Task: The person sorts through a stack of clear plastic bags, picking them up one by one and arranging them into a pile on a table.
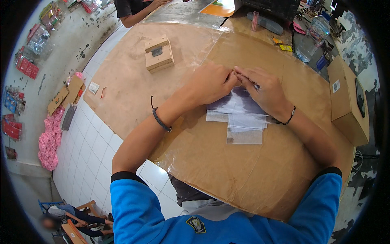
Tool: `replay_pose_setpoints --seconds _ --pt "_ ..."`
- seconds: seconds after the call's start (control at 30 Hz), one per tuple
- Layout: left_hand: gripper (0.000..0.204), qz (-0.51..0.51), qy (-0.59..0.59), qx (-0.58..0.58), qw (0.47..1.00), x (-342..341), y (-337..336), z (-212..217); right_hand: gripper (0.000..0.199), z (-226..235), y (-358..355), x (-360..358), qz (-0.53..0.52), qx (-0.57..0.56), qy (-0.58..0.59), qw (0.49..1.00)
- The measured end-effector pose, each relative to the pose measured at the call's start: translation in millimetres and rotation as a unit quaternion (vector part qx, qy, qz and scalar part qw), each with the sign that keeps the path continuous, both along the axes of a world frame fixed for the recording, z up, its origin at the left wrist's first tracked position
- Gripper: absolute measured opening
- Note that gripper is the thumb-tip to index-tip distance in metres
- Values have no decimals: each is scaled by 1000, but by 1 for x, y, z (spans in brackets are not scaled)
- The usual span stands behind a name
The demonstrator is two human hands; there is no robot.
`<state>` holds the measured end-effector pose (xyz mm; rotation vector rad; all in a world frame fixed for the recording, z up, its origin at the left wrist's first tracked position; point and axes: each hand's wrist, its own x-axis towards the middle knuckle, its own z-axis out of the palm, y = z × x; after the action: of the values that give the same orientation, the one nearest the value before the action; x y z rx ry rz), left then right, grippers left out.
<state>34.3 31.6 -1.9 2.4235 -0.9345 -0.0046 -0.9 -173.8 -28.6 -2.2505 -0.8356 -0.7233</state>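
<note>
Head camera, looking steeply down, close over brown counter (227, 171) (fisheye, edges bent); single view.

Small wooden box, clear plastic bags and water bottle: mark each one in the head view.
Small wooden box (159, 54), head view: on its top face.
Clear plastic bags (244, 127), head view: lower bag, below the hands.
Water bottle (312, 37), head view: mid-body.
</note>
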Motion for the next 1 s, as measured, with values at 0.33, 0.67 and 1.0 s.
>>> replay_pose_setpoints --seconds 0.33,0.67,1.0 --pt "37 10 -27 1 1000 -4 -1 4 27 -1 -4 5 13 19 13 1000" --pt "37 18 -33 17 999 -4 0 3 28 -6 -3 3 2 27 26 999" --pt "35 15 -48 10 999 -4 -2 3 28 -6 -7 9 22 48 20 998"
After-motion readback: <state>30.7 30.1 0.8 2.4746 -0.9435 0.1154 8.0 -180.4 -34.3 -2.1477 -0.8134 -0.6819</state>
